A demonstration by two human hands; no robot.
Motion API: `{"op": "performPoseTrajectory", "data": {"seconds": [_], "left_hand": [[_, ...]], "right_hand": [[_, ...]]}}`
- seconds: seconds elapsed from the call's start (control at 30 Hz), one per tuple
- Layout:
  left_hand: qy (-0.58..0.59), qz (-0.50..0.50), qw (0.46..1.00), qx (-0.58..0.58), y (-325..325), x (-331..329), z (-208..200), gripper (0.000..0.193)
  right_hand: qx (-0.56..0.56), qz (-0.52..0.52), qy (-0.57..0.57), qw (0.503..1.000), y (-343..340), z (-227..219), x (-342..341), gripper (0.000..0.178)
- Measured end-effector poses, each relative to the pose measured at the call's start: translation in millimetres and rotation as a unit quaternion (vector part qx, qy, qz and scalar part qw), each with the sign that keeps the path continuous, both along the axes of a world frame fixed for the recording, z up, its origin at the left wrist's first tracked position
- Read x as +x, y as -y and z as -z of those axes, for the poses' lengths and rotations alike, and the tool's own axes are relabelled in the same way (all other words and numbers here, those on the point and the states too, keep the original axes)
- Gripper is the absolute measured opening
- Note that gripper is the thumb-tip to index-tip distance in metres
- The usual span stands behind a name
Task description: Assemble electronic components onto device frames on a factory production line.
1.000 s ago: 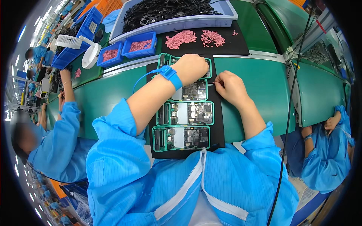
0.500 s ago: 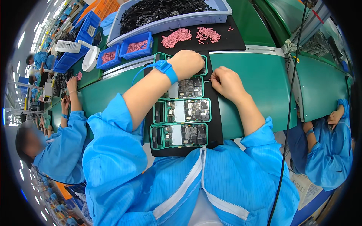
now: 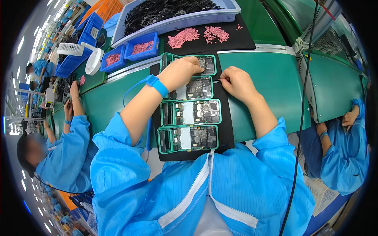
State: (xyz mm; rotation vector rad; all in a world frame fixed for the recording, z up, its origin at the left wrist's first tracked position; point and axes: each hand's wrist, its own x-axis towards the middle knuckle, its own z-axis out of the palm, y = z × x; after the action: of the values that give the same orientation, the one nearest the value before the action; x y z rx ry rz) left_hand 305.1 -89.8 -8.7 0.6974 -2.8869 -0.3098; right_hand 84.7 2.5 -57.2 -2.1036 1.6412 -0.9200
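Observation:
Several open green phone housings point(image 3: 199, 138) with exposed circuit boards lie in a column on a black mat point(image 3: 226, 135). My left hand point(image 3: 180, 72), with a blue wrist strap point(image 3: 155, 84), reaches over the farthest housing point(image 3: 210, 63). Its fingertips are closed together and touch down on that board; whatever they pinch is too small to make out. Right of the column, my right hand point(image 3: 238, 82) is closed, thumb against fingers, at the mat's edge. A thin pale sliver point(image 3: 215, 81) shows beside its fingertips; I cannot tell what it is.
Beyond the housings, pink pieces point(image 3: 183, 38) lie in piles on a dark sheet. A large bin point(image 3: 177, 21) of black parts stands behind two small blue bins point(image 3: 142, 46). A white fan point(image 3: 93, 63) is at left. A black cable point(image 3: 302, 118) hangs at right. Co-workers sit on both sides.
My left hand has come back toward me and to the left, uncovering more of the farthest housing. My right hand stays in nearly the same place, still closed.

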Motion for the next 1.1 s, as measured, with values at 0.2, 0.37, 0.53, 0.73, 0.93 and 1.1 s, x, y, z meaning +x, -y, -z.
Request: {"op": "performPoseTrajectory", "data": {"seconds": [0.2, 0.37, 0.53, 0.73, 0.93, 1.1], "left_hand": [[0.011, -0.004, 1.000, -0.005, -5, -3, 2, 0.019], [-0.003, 0.010, 0.997, -0.080, -10, 5, 8, 0.024], [-0.085, 0.029, 0.981, -0.173, -10, 11, 6, 0.021], [-0.456, -0.283, 0.844, -0.013, 16, 71, 14, 0.015], [-0.477, -0.466, 0.739, 0.096, 29, 145, 100, 0.016], [-0.461, -0.445, 0.749, 0.169, 23, 137, 80, 0.015]], "right_hand": [[0.015, -0.004, 0.003, 1.000, -2, -3, -3, 0.004], [0.027, -0.022, 0.059, 0.998, -1, -13, 5, 0.005], [-0.001, -0.118, 0.062, 0.991, -9, -26, 34, 0.005], [-0.036, -0.181, -0.049, 0.982, -9, -32, 54, 0.004], [-0.032, -0.190, -0.123, 0.973, 2, -38, 62, 0.005], [-0.018, -0.186, -0.187, 0.964, 3, -51, 66, 0.005]]}}
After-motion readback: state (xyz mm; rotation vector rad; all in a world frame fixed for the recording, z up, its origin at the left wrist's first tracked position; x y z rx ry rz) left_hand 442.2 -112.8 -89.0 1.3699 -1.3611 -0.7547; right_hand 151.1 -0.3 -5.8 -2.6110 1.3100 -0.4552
